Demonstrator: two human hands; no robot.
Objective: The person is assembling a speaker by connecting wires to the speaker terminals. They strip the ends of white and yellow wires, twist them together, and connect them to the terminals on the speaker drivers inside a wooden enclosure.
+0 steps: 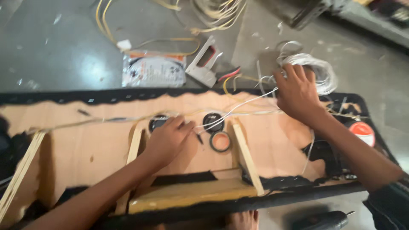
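The work seemed to be in its middle stretch, with wiring being run across the back of a wooden panel [85, 145] that lay on the grey floor [55, 55]. The left hand [168, 140] rested on the panel beside the leftmost round cut-out [156, 122], its fingers [184, 126] curled together and apparently pinching the near end of a thin white wire [238, 106]; the picture was too blurred to be sure how firm that grip was. The right hand [298, 96] was at the panel's far edge, fingers spread and bent over a loose coil of white wire [321, 72] lying on the floor, touching the strands rather than closed on them, as far as could be told. The white wire ran between the two hands, passing over a second round opening [213, 121]. A roll of tape [220, 142] lay just beside that opening, between two wooden battens [245, 157]. Judging by this, the wire had already been led to the openings, while the coil's remaining length, the yellow wires [106, 25] on the floor and the white plastic tool [204, 64] beyond the panel suggested that connecting and tidying remained undone.
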